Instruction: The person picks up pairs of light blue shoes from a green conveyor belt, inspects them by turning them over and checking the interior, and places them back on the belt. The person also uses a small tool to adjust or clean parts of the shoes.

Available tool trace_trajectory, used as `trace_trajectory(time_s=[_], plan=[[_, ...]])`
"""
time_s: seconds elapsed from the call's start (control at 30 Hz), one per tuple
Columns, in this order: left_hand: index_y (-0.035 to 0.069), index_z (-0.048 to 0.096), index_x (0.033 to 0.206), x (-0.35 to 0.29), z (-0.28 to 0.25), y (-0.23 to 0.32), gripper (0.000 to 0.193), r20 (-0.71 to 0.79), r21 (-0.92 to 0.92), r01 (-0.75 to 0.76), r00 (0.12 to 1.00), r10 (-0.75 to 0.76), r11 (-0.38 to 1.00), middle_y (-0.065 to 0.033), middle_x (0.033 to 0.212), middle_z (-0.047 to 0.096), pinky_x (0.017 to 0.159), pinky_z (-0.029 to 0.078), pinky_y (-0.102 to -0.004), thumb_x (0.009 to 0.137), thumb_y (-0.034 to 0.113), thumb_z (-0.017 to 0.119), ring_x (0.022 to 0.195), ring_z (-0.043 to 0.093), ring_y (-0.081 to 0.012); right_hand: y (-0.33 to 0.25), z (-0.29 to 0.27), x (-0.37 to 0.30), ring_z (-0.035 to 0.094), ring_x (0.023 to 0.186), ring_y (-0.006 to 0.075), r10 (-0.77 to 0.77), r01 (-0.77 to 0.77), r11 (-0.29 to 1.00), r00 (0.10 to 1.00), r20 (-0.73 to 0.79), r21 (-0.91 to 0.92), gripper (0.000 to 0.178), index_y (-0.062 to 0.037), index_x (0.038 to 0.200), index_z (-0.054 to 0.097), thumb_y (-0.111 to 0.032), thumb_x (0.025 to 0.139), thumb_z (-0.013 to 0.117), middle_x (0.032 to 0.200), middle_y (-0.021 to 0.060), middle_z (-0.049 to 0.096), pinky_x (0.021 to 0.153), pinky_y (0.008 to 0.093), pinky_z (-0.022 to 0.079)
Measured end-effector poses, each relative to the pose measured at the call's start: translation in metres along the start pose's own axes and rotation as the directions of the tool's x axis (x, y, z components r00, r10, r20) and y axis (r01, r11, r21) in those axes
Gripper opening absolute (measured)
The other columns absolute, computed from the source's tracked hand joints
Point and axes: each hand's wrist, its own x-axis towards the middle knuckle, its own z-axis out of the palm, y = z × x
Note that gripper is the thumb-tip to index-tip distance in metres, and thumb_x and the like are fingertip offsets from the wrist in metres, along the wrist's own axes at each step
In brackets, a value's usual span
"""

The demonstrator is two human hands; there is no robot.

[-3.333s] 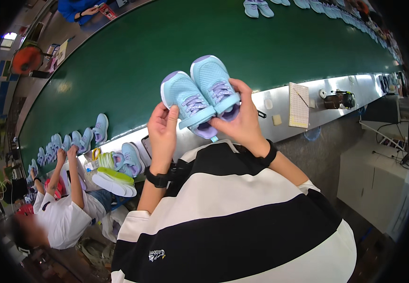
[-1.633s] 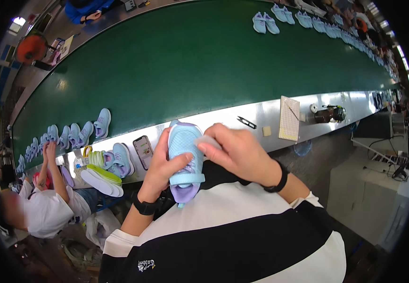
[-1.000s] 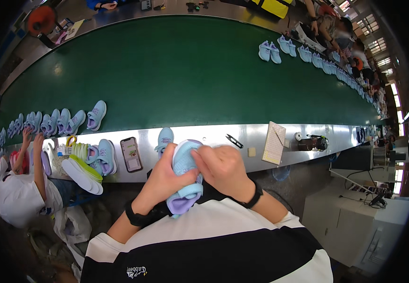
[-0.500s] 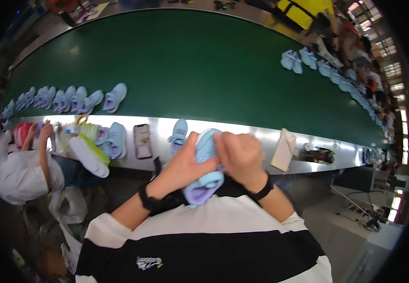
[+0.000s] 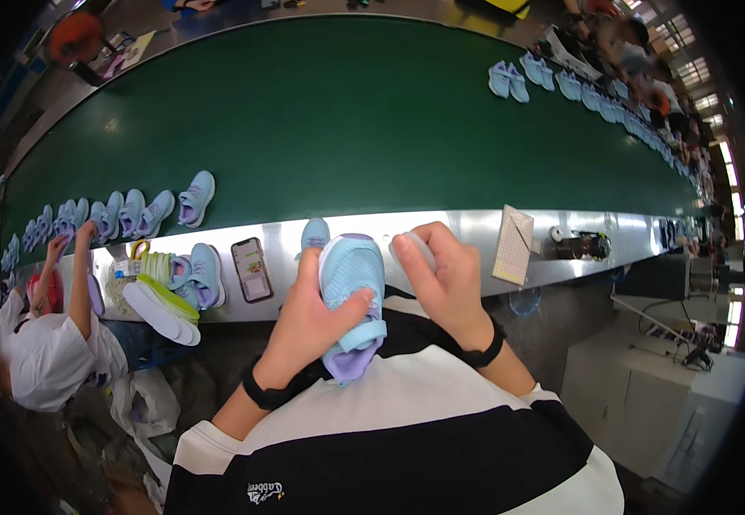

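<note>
My left hand (image 5: 305,324) is wrapped round a light blue sneaker (image 5: 353,276) with a purple lining. The shoe's toe points away from me and its opening faces my body. My right hand (image 5: 451,287), just right of the toe and apart from it, pinches a small whitish rounded pad (image 5: 418,251); its exact kind is unclear. A second blue sneaker (image 5: 315,233) lies on the metal ledge beyond my left hand, partly hidden by it.
A phone (image 5: 252,270), a pair of blue sneakers (image 5: 205,276) and white insoles (image 5: 162,311) lie left on the metal ledge (image 5: 441,225). A pale notepad (image 5: 512,247) with a pen is right. Shoe rows line the green belt (image 5: 338,129). A co-worker (image 5: 59,352) reaches in at left.
My right hand has come off the shoe's toe and moved to the right, showing the pad in its fingers. The sneaker has shifted slightly left in my left hand. The co-worker's hands reach farther toward the belt.
</note>
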Motion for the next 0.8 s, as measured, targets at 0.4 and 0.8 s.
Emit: trace_trajectory(time_s=[0.4, 0.8], plan=[[0.0, 0.04, 0.121, 0.003, 0.005, -0.005, 0.058, 0.236, -0.117, 0.061, 0.971, -0.032, 0.991, -0.0097, 0.108, 0.055, 0.081, 0.05, -0.0308, 0.077, 0.016, 0.074, 0.096, 0.057, -0.0142, 0.01, 0.0, -0.001, 0.046, 0.04, 0.0232, -0.418, 0.435, 0.852, 0.9, 0.123, -0.291, 0.029, -0.0066, 0.062, 0.045, -0.007, 0.079, 0.068, 0.046, 0.0063, 0.041, 0.043, 0.0347, 0.037], [0.0, 0.042, 0.117, -0.002, 0.005, -0.005, 0.057, 0.228, -0.045, 0.07, 0.972, -0.057, 0.997, -0.0113, 0.104, 0.058, 0.081, 0.049, -0.0313, 0.075, 0.019, 0.075, 0.097, 0.058, -0.0149, 0.013, 0.007, 0.002, 0.046, 0.038, 0.0236, -0.3, 0.294, 0.911, 0.954, 0.025, -0.29, 0.028, -0.0035, 0.059, 0.05, -0.006, 0.078, 0.071, 0.047, 0.0083, 0.045, 0.039, 0.034, 0.033]])
